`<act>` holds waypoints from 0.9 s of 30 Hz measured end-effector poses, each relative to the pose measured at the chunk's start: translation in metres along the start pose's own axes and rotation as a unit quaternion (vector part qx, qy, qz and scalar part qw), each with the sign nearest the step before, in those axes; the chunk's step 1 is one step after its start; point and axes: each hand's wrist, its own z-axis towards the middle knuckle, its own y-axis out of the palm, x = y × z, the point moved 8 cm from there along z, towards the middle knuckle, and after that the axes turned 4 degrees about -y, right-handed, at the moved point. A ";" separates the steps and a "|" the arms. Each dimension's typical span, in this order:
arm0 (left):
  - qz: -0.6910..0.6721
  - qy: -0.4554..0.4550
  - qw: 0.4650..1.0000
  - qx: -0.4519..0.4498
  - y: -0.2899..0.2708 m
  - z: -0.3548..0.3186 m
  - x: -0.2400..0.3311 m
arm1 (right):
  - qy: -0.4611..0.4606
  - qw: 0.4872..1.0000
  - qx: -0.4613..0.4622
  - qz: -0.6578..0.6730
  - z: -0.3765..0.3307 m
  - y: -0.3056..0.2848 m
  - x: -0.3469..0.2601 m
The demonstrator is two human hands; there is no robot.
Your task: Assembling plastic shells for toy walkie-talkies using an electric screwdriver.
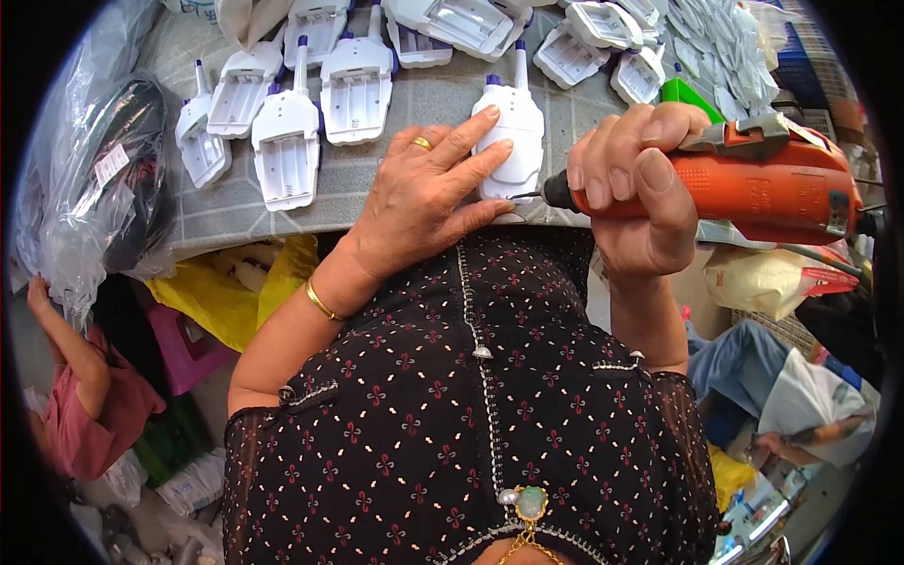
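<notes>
My left hand, wearing a gold ring and bangle, presses flat on a white plastic housing with a purple-tipped neck at the near edge of the grey table. My right hand grips an orange electric screwdriver held sideways. Its black nose and thin bit point left and touch the lower edge of that housing, just beside my left fingertips.
Several more white housings lie face up across the table, with a pile of white covers at the far right. Clear plastic bags hang at the left. Other people sit low at left and right.
</notes>
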 end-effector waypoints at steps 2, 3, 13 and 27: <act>-0.001 0.000 1.000 -0.001 0.000 0.000 0.000 | 0.000 1.000 -0.001 -0.005 -0.001 0.000 0.001; -0.001 -0.001 1.000 -0.001 0.000 0.000 0.000 | 0.003 1.000 0.005 -0.003 -0.001 0.000 0.002; -0.011 -0.004 1.000 -0.003 0.000 -0.001 -0.001 | 0.011 1.000 0.017 -0.011 -0.003 0.001 0.009; -0.041 -0.015 0.999 -0.013 -0.001 0.000 -0.004 | 0.008 1.000 0.010 -0.012 0.000 0.003 0.007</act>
